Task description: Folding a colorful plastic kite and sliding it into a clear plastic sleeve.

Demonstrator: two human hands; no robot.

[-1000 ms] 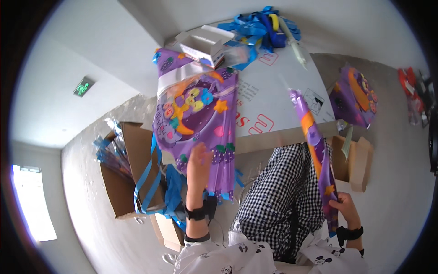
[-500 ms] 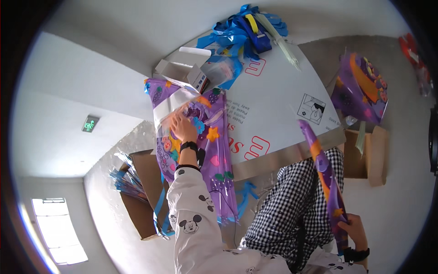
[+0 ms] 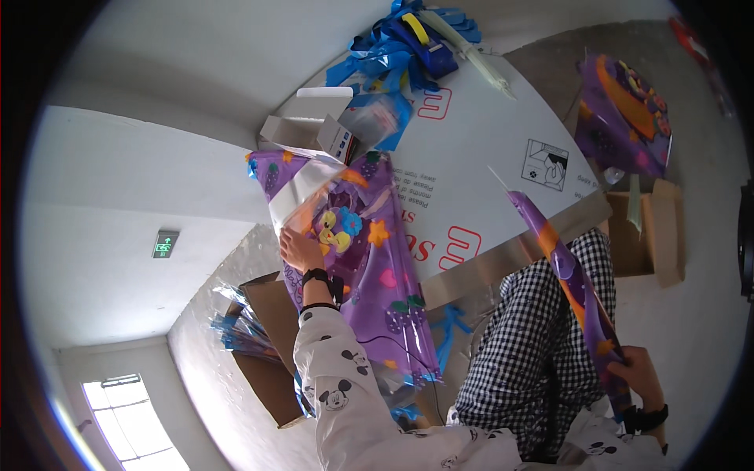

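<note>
A purple printed sheet (image 3: 369, 271), which looks like kite fabric with cartoon figures, stars and flowers, is spread over the left side of the board and hangs past its near edge. My left hand (image 3: 302, 253) lies on the sheet's left part, fingers stretched out near its edge, beside a pale, clear-looking strip (image 3: 305, 192). Low on the right, my right hand (image 3: 640, 375) is closed round a narrow folded purple-and-orange kite (image 3: 569, 271). It slants up and left across my checked trousers, a thin tip poking out at its upper end.
A printed white board (image 3: 471, 180) carries an open small white box (image 3: 306, 135), blue ribbons (image 3: 381, 59) and a bundle of pale rods (image 3: 475, 63). Another purple kite (image 3: 624, 118) is beyond its right side. Cardboard boxes stand left (image 3: 271, 330) and right (image 3: 656, 235).
My left hand has slid toward me and left over the sheet, uncovering a yellow cartoon figure. My right hand still holds the folded kite. The whole view has shifted slightly.
</note>
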